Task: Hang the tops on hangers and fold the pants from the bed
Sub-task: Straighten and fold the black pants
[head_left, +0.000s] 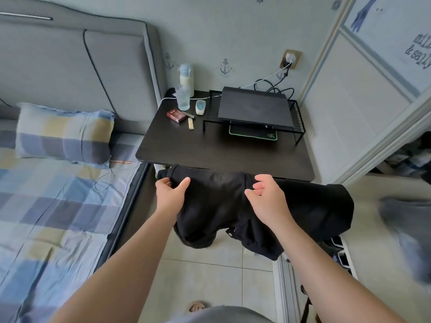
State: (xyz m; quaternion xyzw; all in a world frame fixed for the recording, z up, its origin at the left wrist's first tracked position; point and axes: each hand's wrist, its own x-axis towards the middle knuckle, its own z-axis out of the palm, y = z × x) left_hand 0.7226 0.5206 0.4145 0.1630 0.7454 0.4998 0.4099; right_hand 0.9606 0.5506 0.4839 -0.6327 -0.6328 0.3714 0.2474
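Note:
A black garment (221, 201), apparently pants with a button near its lower edge, hangs bunched in front of me, just before the near edge of the dark desk (210, 150). My left hand (171, 193) grips its upper left corner, thumb laid across the cloth. At the upper right, my right hand (265, 198) pinches the fabric with curled fingers. More black cloth spreads out to the right (326, 206); what lies under it is hidden. No hanger is in view.
The bed (46, 206) with a plaid sheet and pillow (65, 134) lies to the left. The desk carries a laptop on a wire rack (254, 108), a bottle, a cup, a red box and a lighter. A wardrobe (373, 101) stands right, beside a blurred grey cloth (408, 229).

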